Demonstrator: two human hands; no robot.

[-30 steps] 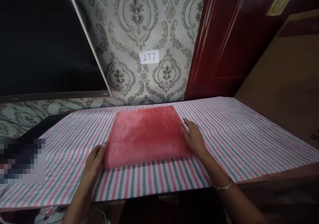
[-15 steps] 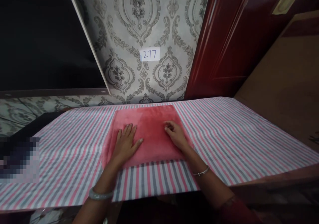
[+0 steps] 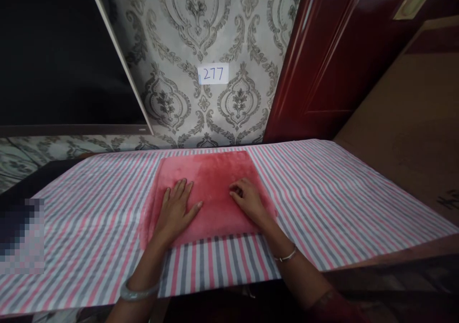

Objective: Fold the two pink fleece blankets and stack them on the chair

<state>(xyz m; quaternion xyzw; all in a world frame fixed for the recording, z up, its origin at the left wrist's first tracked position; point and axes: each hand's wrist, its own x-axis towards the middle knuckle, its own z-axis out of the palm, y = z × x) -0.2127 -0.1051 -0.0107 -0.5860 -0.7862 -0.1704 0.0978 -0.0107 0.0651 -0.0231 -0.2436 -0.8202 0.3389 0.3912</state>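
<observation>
A folded pink plush cloth [image 3: 215, 217] lies flat in front of me, its layers showing along the left edge. My left hand [image 3: 175, 208] rests palm down on the left part of it, fingers stretched and thumb apart. On the right part, my right hand [image 3: 247, 198] touches the plush with fingers curled and the thumb drawn toward them. Whatever may be between those fingertips is too small to make out. A pale bangle circles my left wrist, and a thin silver one my right.
A striped sheet [image 3: 315, 198] in pink, grey and white covers the table. Behind stand a patterned wall with a paper label [image 3: 213, 73] reading 277, a dark screen [image 3: 64, 55] at left, a red door [image 3: 322, 50] and a large cardboard box [image 3: 405, 112] at right.
My right hand has shifted slightly left and nearer to me over the plush, its fingers curled. My left hand stays flat on the cloth. The whole view has moved a little.
</observation>
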